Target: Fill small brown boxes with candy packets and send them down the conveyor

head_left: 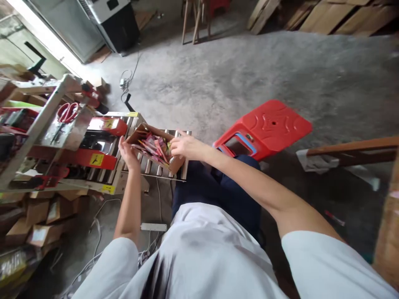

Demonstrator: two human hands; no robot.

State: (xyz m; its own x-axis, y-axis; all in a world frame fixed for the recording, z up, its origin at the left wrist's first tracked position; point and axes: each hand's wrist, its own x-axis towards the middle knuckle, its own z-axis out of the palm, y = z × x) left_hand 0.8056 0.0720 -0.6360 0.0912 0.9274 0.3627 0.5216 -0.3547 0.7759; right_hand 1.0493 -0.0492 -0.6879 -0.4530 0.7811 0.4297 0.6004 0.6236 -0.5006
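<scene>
An open cardboard box [177, 165] rests slightly tilted on the metal rollers [159, 170] of a short conveyor. Inside lie several slim pink and red packets [157, 148], too small to make out in detail. My left hand [127, 154] grips the box's left end, its fingers along the upper edge. My right hand [186, 148] is closed at the right end, with curled fingers over the rim. Part of its grip is hidden, and a yellow-green bit shows beside the fingertips.
Left of the box stands a carton-sealing machine [101, 161] with red guides, with red-handled scissors [67, 113] on it. A red plastic stool [274, 124] stands to the right. Cartons [39, 211] are piled lower left, and cables [98, 232] run over the floor.
</scene>
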